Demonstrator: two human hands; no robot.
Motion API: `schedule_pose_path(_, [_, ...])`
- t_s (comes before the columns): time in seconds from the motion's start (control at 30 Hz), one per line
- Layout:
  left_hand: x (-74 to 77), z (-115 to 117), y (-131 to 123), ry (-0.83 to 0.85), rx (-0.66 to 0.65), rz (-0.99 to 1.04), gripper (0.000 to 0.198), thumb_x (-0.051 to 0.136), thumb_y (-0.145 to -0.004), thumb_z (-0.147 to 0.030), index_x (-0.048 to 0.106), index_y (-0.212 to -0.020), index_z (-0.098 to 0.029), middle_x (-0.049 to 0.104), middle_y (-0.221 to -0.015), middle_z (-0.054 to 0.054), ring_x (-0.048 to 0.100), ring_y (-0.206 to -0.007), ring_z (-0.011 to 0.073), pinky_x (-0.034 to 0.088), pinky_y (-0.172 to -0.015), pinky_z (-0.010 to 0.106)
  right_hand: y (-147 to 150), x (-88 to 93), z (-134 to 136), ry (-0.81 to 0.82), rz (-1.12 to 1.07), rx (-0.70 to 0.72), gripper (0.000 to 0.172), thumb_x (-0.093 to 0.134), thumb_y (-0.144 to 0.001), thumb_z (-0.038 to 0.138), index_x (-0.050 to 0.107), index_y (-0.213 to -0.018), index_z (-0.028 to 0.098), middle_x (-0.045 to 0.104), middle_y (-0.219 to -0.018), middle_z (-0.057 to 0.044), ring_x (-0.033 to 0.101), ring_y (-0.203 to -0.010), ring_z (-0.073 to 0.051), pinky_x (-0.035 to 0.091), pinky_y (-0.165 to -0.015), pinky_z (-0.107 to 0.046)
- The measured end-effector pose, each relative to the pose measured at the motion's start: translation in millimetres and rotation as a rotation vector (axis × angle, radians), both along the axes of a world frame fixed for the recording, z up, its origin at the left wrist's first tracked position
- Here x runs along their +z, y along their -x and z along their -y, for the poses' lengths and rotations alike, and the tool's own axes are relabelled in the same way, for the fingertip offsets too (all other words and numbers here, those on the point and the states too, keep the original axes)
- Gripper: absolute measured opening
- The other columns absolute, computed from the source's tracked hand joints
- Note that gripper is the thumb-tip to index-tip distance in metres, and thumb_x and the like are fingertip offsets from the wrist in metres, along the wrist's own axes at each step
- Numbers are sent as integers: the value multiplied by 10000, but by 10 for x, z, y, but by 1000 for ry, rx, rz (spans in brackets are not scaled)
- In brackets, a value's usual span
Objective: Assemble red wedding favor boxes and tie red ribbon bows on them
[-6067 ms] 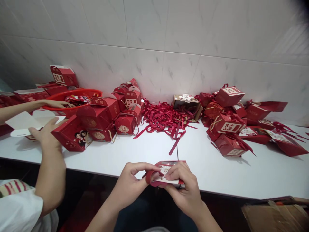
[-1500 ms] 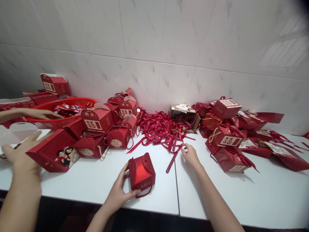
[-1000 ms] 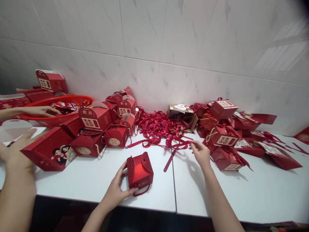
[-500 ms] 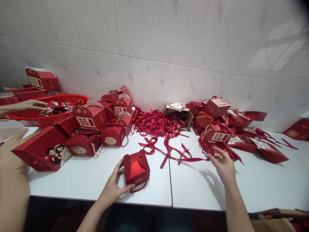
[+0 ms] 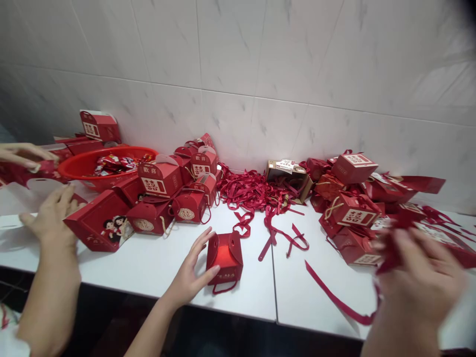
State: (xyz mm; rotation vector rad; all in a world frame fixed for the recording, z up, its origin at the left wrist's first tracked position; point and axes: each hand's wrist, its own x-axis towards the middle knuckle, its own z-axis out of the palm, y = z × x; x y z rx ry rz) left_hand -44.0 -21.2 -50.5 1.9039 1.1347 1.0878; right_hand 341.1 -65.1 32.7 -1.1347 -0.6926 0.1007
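Observation:
A small red gift box (image 5: 224, 255) with a rope handle stands near the table's front edge. Beside its left side is my left hand (image 5: 191, 272), fingers spread, the thumb at the box's front face and the hand not wrapped round it. My right hand (image 5: 422, 270), smeared by motion, is raised at the right with dark red ribbon bunched in its fingers. From it a ribbon tail (image 5: 334, 297) trails across the white table (image 5: 253, 297). Other loose ribbons (image 5: 286, 235) lie behind the box, in front of a tangled ribbon heap (image 5: 249, 191).
Several red boxes (image 5: 159, 176) are stacked at left, beside a red basin (image 5: 74, 166) of wrapped sweets. More boxes (image 5: 353, 168) pile up at right. An opened carton (image 5: 273, 171) stands by the wall. A co-worker's hands (image 5: 55, 213) work at far left.
My right hand has moved right and nearer, pulling the ribbon off the loose ones. My left hand has loosened around the box. The view has shifted left; the co-worker's hand has left the basin.

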Motion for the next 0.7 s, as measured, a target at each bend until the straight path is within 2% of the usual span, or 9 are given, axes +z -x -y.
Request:
schedule_pose_path(0.03, [60,-35,-34,-19,-13,-63,536,556,-838,-279,437,-1359,-246,279,-1535,104,261,-1411,309,285,-1127,494,254,-19,-59,109,46,163,259,707,-717,405,648,-885,218,591,-711,-37,516,-526,-146,409,-459,-289])
schedule_pose_path(0.07, [116,-75,-72,-36,-40,-124,489,558,-818,-253,497,-1302,-236,311,-1515,108,276,-1402,312,280,-1127,499,498,-46,-126,248,136,397,204,674,-747,393,656,-827,206,569,-634,-13,475,-477,-124,376,-435,-263])
schedule_pose_path(0.1, [165,-117,-112,-48,-76,-177,457,556,-792,-223,538,-1248,-227,353,-1488,112,300,-1388,314,282,-1124,502,717,-82,-195,302,178,500,188,677,-732,377,666,-748,190,559,-586,-5,471,-467,-122,373,-434,-256])
schedule_pose_path(0.2, [255,-221,-247,-73,-132,-265,400,531,-737,-155,598,-1127,-212,478,-1370,116,399,-1316,302,334,-1097,481,1175,-229,-379,432,260,721,258,646,-734,372,610,-573,174,520,-498,19,468,-468,-117,384,-465,-242])
schedule_pose_path(0.3, [257,-259,-371,-104,-101,-297,319,513,-777,-163,619,-1073,-214,527,-1285,108,453,-1258,276,381,-1067,440,1377,-388,-482,573,324,897,310,569,-787,383,556,-560,172,518,-498,24,447,-477,-106,368,-486,-231])
schedule_pose_path(0.47, [186,-239,-455,-116,-73,-279,273,489,-830,-177,625,-1064,-219,523,-1268,105,444,-1252,263,377,-1069,443,1491,-550,-545,621,360,914,275,537,-786,349,534,-574,174,496,-515,35,445,-497,-107,356,-510,-234])
schedule_pose_path(0.7, [138,-243,-480,-96,-77,-227,234,488,-855,-186,627,-1035,-241,499,-1304,91,410,-1279,257,355,-1079,456,1606,-624,-567,663,427,848,243,533,-770,287,496,-552,186,469,-503,45,420,-501,-110,327,-509,-237])
